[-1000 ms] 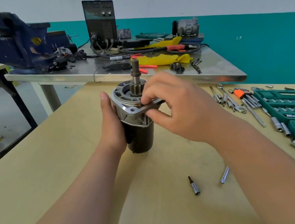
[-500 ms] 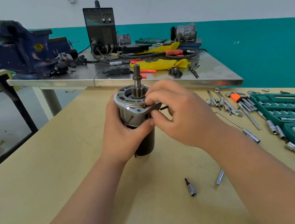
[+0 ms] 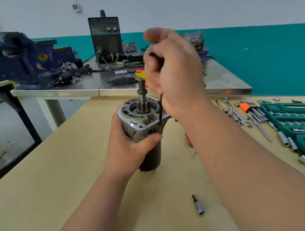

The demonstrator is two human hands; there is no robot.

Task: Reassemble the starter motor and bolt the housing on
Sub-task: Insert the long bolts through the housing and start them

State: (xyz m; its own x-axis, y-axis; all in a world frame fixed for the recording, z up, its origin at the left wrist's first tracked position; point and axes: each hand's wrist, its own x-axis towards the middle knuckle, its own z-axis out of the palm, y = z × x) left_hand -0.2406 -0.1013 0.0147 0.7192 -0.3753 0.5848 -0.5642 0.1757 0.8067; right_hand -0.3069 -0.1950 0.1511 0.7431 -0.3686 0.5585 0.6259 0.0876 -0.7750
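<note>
The left hand (image 3: 130, 148) gripped the upright starter motor (image 3: 151, 159), steadying it near the table's (image 3: 60, 184) far edge, while the right hand's (image 3: 177, 74) curled fingers held a thin black rod (image 3: 160, 112) down into its housing (image 3: 139, 125).

the right hand (image 3: 173, 74) hid most of the black rod (image 3: 160, 110), the left hand (image 3: 127, 149) part of the starter motor (image 3: 140, 130); the socket case (image 3: 289, 107) ran off the right edge.
</note>
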